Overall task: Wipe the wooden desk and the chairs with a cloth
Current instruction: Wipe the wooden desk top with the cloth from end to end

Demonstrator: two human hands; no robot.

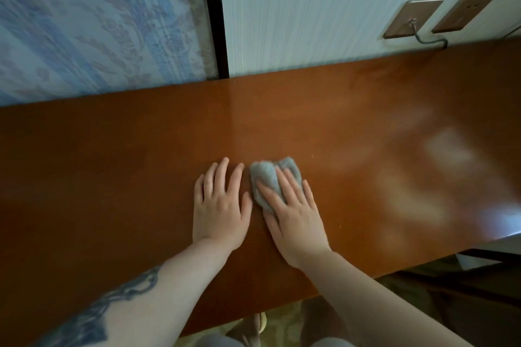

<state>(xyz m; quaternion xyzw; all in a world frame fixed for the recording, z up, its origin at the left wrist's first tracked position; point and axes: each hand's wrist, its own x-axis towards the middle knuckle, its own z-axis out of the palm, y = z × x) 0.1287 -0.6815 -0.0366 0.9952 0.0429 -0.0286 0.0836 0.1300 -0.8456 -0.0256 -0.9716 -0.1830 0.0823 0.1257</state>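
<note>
Right hand [293,214] lies flat on a small grey cloth [267,180], fingers straight and slightly spread, pressing the crumpled cloth down onto the wooden desk [112,166]; nothing is gripped, the fingers simply rest across the top of the cloth, whose far edge bunches up beyond the fingertips. Left hand [220,205] sits just beside it, palm down on the bare wood, fingers straight and a little fanned, holding nothing; its thumb side comes close to the cloth without clearly touching it. A dark blue tattoo [98,307] runs along the left forearm. Both hands are near the middle of the desk, closer to its near edge than to the wall. The reddish-brown top shows pale glare patches toward the right end. Behind the desk, a blue patterned curtain [93,25] hangs on the left, a black vertical frame [214,14] stands next to it, and a pale striped wall [304,8] carries two brown socket plates [413,17], one with a grey cable [428,41] plugged in and trailing down behind the desk edge
</note>
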